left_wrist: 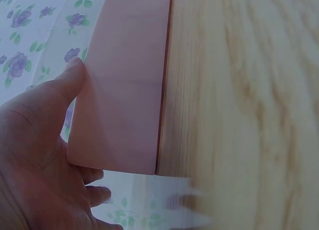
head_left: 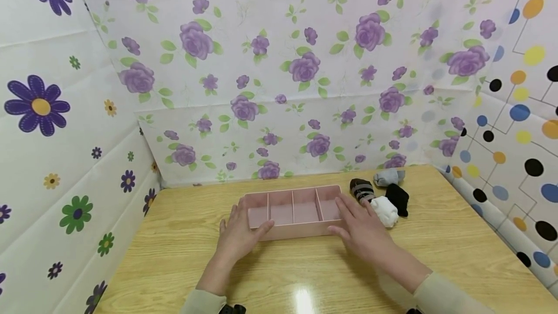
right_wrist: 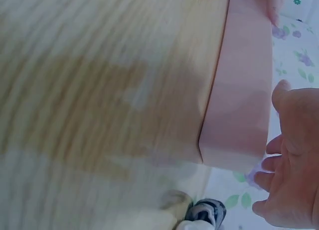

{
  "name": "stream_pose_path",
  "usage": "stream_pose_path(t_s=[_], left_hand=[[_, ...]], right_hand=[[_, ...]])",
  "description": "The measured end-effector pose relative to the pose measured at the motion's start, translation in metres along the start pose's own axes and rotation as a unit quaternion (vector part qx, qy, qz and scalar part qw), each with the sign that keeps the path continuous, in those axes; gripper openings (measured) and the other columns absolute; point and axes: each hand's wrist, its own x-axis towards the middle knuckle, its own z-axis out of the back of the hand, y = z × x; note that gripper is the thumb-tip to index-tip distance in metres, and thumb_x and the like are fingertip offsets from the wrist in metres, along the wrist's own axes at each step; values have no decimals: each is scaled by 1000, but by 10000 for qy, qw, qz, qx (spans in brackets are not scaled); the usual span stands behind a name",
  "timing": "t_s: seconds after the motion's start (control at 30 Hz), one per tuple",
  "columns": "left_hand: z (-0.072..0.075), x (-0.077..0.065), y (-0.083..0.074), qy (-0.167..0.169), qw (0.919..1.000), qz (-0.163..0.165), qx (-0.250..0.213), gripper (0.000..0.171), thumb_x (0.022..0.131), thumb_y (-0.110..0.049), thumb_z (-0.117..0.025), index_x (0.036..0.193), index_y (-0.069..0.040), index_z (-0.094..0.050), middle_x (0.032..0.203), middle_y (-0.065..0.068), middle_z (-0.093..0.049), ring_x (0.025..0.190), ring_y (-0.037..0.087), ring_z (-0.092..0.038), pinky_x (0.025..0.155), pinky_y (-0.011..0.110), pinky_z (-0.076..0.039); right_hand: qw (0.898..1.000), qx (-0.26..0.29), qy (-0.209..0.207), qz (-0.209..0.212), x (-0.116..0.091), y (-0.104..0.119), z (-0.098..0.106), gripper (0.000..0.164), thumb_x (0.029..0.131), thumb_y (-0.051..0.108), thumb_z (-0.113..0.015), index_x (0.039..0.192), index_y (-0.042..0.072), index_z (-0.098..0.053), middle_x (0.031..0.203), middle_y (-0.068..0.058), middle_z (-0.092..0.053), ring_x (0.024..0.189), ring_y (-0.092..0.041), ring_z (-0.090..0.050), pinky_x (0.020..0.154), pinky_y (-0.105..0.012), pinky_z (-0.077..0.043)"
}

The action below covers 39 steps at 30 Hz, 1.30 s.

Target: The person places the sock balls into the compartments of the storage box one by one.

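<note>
A pink divided storage box (head_left: 287, 230) with several compartments sits lengthwise on the table, its compartments bare inside. At its left end my left hand (head_left: 239, 236) holds the front corner, thumb over the front rim and fingers along the end wall. In the left wrist view, that thumb (left_wrist: 75, 75) meets the upper edge of the box's front wall (left_wrist: 122, 85). My right hand (head_left: 364, 229) is at the opposite end, fingers extended by the rim. The right wrist view shows its thumb (right_wrist: 282, 93) a little apart from the box wall (right_wrist: 239, 90), fingers loosely bent.
Right of the box lie several rolled socks: a striped dark one (head_left: 362, 190), a grey one (head_left: 389, 177), a black one (head_left: 397, 199) and a white one (head_left: 384, 211). Flower-patterned sheeting (head_left: 279, 86) stands behind the wooden table (head_left: 183, 236), with more sheeting on both sides.
</note>
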Motion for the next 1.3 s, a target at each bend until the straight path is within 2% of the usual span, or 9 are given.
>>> stream_pose_path(t_s=[0.2,0.33,0.47,0.7,1.0,1.3], left_hand=[[1,-1,1,50,10000,-4,-81,119,99,-73,-69,176,-1,-12,180,25,-21,166,47,-16,127,79,-6],[2,0,2,53,9999,-10,-85,119,99,-72,-69,176,-1,-13,180,25,-21,166,48,-18,126,80,-6],[1,1,2,38,10000,-4,-56,118,100,-71,-70,176,-2,-13,180,25,-22,166,48,-18,126,80,-6],[0,1,3,-19,10000,-46,-79,117,99,-68,-73,176,-2,-15,180,24,-22,165,49,-20,125,81,-8],[0,1,3,-60,9999,-81,-85,118,99,-68,-74,176,-1,-14,178,25,-26,164,49,-21,125,82,-7],[1,0,2,-63,9999,-97,-91,118,99,-67,-74,176,-2,-14,176,26,-29,164,50,-22,124,83,-9]], right_hand=[[9997,-67,-77,-232,6,-18,9,76,114,48,-59,169,-1,-40,175,-21,-37,160,-44,-36,129,-71,-18],[9991,-112,-102,-388,10,-33,11,77,113,47,-62,168,-2,-41,174,-22,-38,159,-45,-37,130,-71,-16],[9984,-74,3,-562,15,-44,14,78,113,45,-63,170,-2,-37,176,-22,-35,160,-44,-34,130,-71,-13],[9964,-66,230,-809,21,-62,16,83,114,52,-57,173,-1,-30,178,-23,-30,162,-45,-29,130,-72,-9],[9966,-208,294,-737,30,-79,13,84,113,50,-62,171,-2,-32,176,-26,-32,160,-48,-33,126,-77,-16],[9958,-217,505,-737,36,-91,10,85,112,50,-64,172,1,-32,176,-26,-32,159,-49,-33,125,-79,-18]])
